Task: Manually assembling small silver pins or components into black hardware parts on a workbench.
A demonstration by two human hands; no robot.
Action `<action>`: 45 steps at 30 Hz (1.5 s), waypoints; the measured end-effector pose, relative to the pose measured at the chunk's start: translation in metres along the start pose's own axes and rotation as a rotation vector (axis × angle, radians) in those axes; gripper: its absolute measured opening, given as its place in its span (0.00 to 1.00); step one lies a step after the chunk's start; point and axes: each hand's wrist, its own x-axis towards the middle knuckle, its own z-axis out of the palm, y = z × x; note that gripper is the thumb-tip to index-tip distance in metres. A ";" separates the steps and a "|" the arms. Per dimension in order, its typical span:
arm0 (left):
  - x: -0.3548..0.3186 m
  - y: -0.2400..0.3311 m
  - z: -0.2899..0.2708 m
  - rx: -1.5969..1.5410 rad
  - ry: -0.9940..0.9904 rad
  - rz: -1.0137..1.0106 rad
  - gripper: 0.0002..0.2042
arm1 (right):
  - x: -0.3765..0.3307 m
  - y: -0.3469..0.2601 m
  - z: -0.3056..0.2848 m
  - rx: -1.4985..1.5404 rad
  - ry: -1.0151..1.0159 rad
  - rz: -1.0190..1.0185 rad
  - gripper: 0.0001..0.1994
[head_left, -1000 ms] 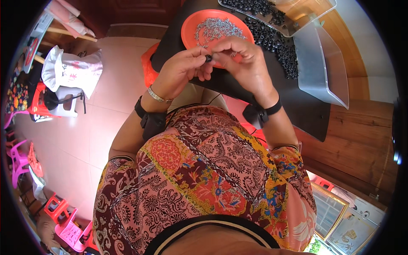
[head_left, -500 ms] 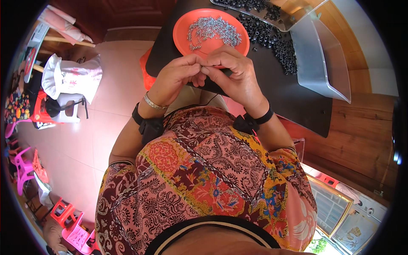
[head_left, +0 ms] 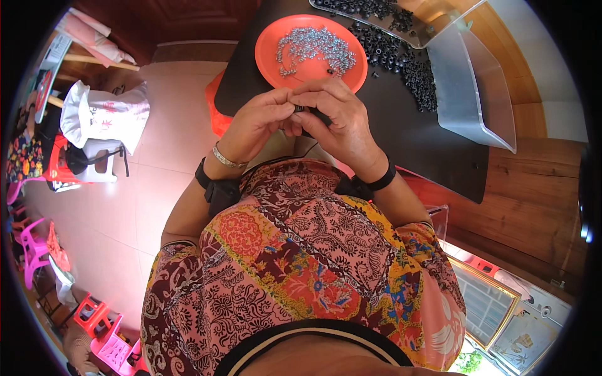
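Note:
My left hand (head_left: 262,119) and my right hand (head_left: 335,111) meet at the fingertips just over the near edge of the black table (head_left: 420,150). Pinched between both thumbs and forefingers is a small black part (head_left: 299,108), mostly covered by the fingers. Right beyond my hands lies a round orange plate (head_left: 266,66) with many small silver metal pieces (head_left: 313,45) spread on it. Loose black ring-like parts (head_left: 417,84) are heaped on the table to the right of the plate.
A clear plastic box (head_left: 433,31) with more black parts stands at the far right of the table, beside a tall translucent bin (head_left: 467,88). To the left, a white sack (head_left: 116,116) sits over a stool. Pink chairs (head_left: 34,250) stand farther off.
My right hand has dropped slightly toward me and its fingers have curled in. The black part now shows between my fingertips, and more of the plate's near side is uncovered.

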 end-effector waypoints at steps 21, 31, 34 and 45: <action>-0.008 0.001 -0.015 -0.086 0.063 0.062 0.11 | 0.044 0.060 -0.037 -0.565 -0.485 0.131 0.07; -0.005 0.001 -0.016 -0.101 0.051 0.060 0.11 | 0.035 0.080 -0.021 -0.764 -0.470 0.083 0.05; -0.004 0.002 -0.015 -0.089 0.041 0.066 0.11 | 0.031 0.086 -0.019 -0.760 -0.433 0.047 0.06; 0.005 0.008 -0.007 -0.065 0.029 0.067 0.11 | 0.038 0.048 -0.029 0.109 -0.214 0.367 0.06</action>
